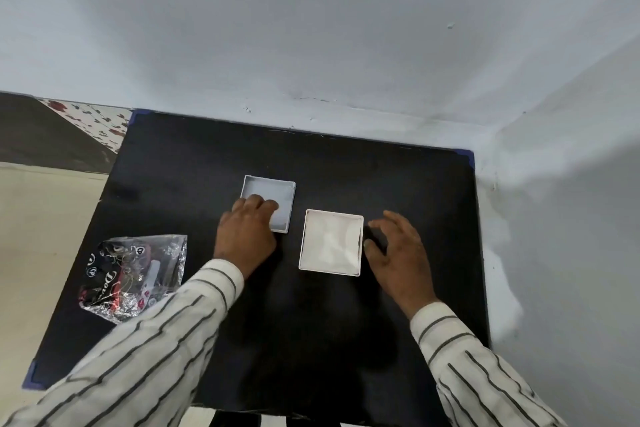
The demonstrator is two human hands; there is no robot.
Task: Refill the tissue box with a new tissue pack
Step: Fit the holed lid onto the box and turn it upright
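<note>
A square white tissue box (331, 243) stands open-topped on the black table (311, 315), with white tissues filling it. Its pale grey lid (273, 194) lies upside down just behind and to the left. My left hand (246, 231) rests on the lid's near left corner, fingers curled over its rim. My right hand (401, 253) hovers just right of the box, fingers spread and apart from it. An emptied crinkled plastic tissue wrapper (133, 276) lies at the table's left edge.
The table sits in a corner, with a pale wall (346, 45) behind it and another wall on the right. Beige floor (41, 236) shows to the left. Striped sleeves cover both forearms.
</note>
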